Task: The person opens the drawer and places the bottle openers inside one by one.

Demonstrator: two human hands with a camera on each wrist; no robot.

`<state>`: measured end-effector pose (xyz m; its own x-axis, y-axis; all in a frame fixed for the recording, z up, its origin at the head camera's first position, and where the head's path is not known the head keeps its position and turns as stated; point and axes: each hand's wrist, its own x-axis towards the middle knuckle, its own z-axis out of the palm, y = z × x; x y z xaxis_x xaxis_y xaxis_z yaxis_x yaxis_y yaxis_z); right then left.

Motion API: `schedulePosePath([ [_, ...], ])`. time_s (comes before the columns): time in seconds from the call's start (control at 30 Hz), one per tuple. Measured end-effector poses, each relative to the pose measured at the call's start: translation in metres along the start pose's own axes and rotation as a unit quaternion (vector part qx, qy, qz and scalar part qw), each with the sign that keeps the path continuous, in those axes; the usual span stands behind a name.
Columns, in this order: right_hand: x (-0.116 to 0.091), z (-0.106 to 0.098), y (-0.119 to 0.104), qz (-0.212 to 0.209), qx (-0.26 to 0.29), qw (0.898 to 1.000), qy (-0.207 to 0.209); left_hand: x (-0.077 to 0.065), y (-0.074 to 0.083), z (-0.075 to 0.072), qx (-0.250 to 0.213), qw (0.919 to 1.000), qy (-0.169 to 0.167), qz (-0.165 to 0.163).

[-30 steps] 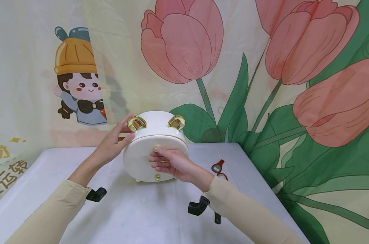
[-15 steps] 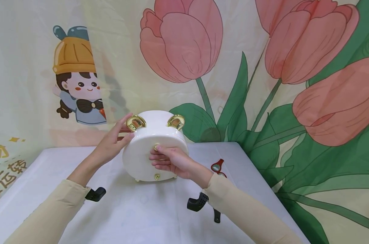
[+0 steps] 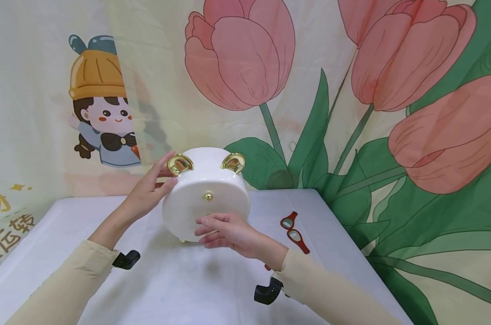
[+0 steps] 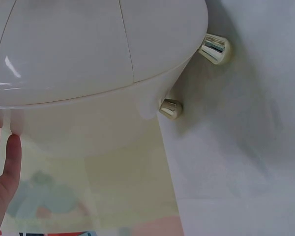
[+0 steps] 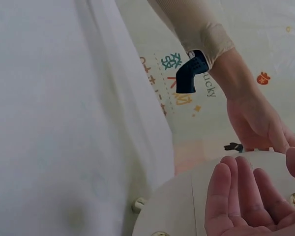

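A white rounded box [image 3: 194, 214] with gold ear-shaped pieces on top, gold knobs on its front and small feet stands on the white-covered table. My left hand [image 3: 150, 192] rests on its upper left side, beside the left gold ear [image 3: 180, 164]. In the left wrist view, extended fingers [image 4: 12, 160] lie right at the box's edge. My right hand [image 3: 227, 232] is before the lower front, fingers loosely extended and holding nothing. It sits below the upper gold knob [image 3: 208, 196] and covers the lower knob in the head view; the right wrist view shows that lower knob [image 5: 160, 234].
Red pieces with oval pale centres [image 3: 294, 235] lie on the table to the right, partly behind the right forearm. Both wrists carry a black camera mount [image 3: 268, 291]. A printed curtain [image 3: 245, 126] with tulips hangs behind the table [image 3: 164, 280].
My right hand has left the upper knob and dropped lower. The gold line along the front's top edge has disappeared as the front panel moved flush. My left hand stays in place.
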<state>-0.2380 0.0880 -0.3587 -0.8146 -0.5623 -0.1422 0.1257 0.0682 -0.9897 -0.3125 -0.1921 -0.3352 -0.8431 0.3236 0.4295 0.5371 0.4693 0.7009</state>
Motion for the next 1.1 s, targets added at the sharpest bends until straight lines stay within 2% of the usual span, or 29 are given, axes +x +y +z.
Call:
schedulePosePath([
  [0.13,-0.008,0.006,0.007,-0.013,-0.021,1.000,-0.012,-0.001,-0.001,0.000,-0.001,1.0000,0.001,-0.001],
  [0.47,-0.014,0.005,0.025,-0.025,-0.040,0.999,0.012,0.001,-0.002,0.002,-0.004,1.0000,0.002,0.003],
  [0.83,-0.003,-0.006,0.042,0.000,0.001,0.999,0.052,0.001,-0.003,0.002,-0.001,1.0000,0.001,0.005],
  [1.1,0.010,-0.008,0.045,0.010,0.010,0.998,0.062,0.001,-0.003,0.000,0.000,1.0000,0.003,0.007],
])
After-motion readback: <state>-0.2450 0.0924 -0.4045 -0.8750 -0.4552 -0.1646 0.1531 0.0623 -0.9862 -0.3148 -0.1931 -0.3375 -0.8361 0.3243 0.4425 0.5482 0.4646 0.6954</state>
